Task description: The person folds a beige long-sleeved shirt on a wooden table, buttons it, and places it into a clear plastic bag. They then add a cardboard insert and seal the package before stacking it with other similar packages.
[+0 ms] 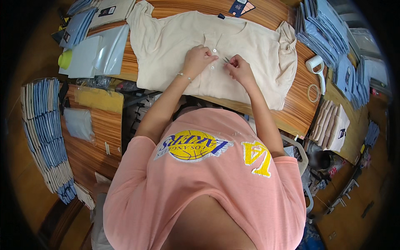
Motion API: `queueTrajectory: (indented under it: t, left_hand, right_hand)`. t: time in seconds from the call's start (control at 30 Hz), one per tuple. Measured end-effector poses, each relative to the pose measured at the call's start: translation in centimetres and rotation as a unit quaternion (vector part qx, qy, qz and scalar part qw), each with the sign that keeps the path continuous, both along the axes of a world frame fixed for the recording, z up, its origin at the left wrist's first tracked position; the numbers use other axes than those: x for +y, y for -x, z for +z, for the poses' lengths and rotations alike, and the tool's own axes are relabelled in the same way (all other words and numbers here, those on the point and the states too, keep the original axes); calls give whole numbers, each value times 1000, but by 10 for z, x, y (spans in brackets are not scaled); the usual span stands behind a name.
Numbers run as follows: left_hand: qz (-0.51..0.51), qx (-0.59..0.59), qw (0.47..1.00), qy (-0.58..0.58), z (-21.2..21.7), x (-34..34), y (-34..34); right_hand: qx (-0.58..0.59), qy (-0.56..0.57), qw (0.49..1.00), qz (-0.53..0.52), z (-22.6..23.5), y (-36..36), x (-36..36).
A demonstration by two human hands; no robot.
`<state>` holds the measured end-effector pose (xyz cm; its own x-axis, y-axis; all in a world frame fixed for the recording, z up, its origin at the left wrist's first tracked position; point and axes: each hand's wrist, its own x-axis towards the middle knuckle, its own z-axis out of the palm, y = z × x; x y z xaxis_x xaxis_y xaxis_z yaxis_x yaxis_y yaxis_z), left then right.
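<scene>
A beige short-sleeved shirt [250, 46] lies spread flat on a wooden table [291, 112], its collar away from me. White buttons run down its front placket. My left hand [199, 58] rests on the placket with its fingers curled beside a button. My right hand [238, 66] pinches a small thin metal tool, likely thread snips, just right of the buttons. Both hands sit close together over the shirt's chest.
Stacks of bagged blue garments [323, 29] stand at the back right, more folded stacks [46, 129] at the left. Clear plastic bags [98, 52] lie back left. A white tape dispenser [316, 68] and a tape ring [312, 92] sit right of the shirt. Beige folded garments [331, 125] lie lower right.
</scene>
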<state>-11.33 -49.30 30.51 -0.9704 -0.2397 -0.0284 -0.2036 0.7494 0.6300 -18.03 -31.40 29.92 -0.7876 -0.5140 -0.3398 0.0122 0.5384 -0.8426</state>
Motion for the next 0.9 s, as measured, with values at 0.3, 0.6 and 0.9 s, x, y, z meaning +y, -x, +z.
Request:
queueTrajectory:
  t: [0.3,0.6,0.9]
  left_hand:
    - [82,60,979,-174,-36,-5,7]
    - [85,74,973,-202,-29,-4,2]
    - [-140,-245,950,-133,28,-25,-25]
  right_hand:
    - [115,-82,988,64,11,-17,-20]
    - [143,-101,982,66,8,-15,-40]
    - [105,-65,992,21,5,-8,-20]
